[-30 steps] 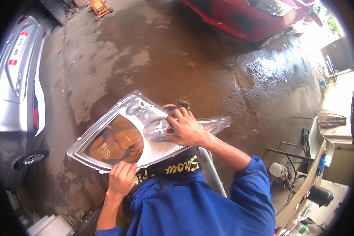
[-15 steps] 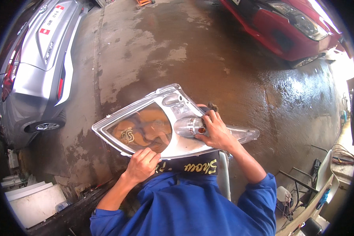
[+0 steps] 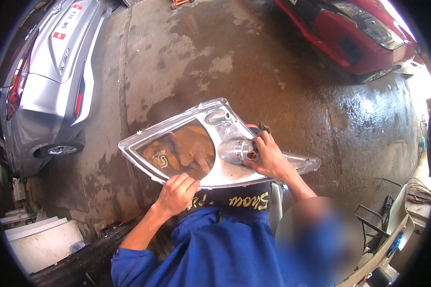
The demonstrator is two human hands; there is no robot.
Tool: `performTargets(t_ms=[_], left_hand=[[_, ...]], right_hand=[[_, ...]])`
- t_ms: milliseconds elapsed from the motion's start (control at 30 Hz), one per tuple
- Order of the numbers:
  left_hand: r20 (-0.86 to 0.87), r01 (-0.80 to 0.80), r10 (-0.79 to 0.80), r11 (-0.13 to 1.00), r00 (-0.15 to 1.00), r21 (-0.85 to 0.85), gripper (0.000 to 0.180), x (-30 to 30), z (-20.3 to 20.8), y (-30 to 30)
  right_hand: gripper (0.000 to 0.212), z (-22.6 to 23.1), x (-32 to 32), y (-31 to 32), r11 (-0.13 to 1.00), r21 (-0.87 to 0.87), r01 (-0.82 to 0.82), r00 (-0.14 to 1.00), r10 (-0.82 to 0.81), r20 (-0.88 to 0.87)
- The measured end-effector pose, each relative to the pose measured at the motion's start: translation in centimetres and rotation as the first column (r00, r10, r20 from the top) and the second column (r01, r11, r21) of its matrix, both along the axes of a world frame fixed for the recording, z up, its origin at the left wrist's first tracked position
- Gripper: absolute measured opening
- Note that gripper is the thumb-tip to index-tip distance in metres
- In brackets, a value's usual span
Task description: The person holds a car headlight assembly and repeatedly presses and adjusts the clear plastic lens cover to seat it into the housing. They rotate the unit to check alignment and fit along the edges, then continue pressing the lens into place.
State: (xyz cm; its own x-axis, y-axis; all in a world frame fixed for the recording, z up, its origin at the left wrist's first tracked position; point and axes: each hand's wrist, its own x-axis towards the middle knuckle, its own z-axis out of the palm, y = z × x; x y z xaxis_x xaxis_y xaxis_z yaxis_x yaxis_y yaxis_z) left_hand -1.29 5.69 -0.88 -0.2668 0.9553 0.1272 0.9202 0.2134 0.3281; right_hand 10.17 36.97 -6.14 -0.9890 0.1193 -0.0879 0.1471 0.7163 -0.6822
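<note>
A car headlight (image 3: 234,173) lies across my lap, its silver housing narrowing to a point at the right. Through the large oval part on its left, the dark cloth and yellowish patches below show. My left hand (image 3: 178,193) has its fingers bent closed on the near rim, left of the middle. My right hand (image 3: 272,155) is curled at the silver round bulb holder (image 3: 242,150), thumb on the near side and fingers on the far side. An orange spot shows in that holder's end. Small dark bristly tufts (image 3: 263,128) stick out just beyond the right fingers; their kind is unclear.
A silver car (image 3: 52,91) stands at the left, a red car (image 3: 349,38) at the far right. The concrete floor (image 3: 187,62) is wet in patches. White panels (image 3: 43,244) lean at the lower left; metal frames (image 3: 376,215) and cables (image 3: 419,196) lie at the right.
The whole view has shifted slightly, with cars and headlight appearing a little farther right. Both hands keep the same places on the headlight. A blurred patch now covers my right elbow.
</note>
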Motion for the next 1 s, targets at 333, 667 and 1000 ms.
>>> performTargets(t_ms=[333,667,1000], left_hand=[[0.005,-0.016,0.016,0.999,1.0,-0.04,0.023,0.3,-0.2,-0.5],[-0.098,-0.127,0.134,0.989,0.986,0.074,0.042,1.1,1.1,-1.3],[0.545,-0.817,0.612,0.378,0.573,0.435,0.057,-8.1,-0.4,-7.7]], right_hand=[[0.068,-0.2,0.0,-0.1,1.0,-0.014,-0.01,1.0,0.01,0.002],[0.067,0.4,-1.2,-0.4,1.0,0.021,-0.008,0.998,0.007,0.054],[0.067,0.3,-1.3,-0.5,1.0,0.024,0.003,0.998,-0.005,0.062]])
